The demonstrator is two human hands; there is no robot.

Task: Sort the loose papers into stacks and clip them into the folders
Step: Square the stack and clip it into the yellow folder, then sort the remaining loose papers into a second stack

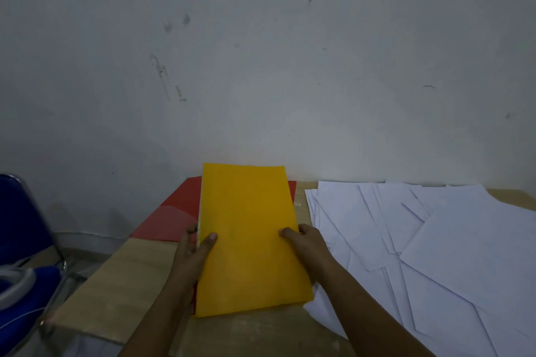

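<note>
At far left, beside the worktop (136,266), blue chair (20,211). Next, red folder (171,211) under yellow folder (249,238), pinched at both edges: left hand (193,249), right hand (307,243), fingers curled, likely steadying for opening. Rightward, loose papers (420,240) fanned, unsorted.

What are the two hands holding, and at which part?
The yellow folder: left hand grips its left edge, right hand its right edge.

A pale wood-grain counter (136,278) stands against the wall. A red folder (171,211) lies flat at its far left. Loose white papers (435,240) lie spread and overlapping across its right side, some reaching the near edge.
</note>
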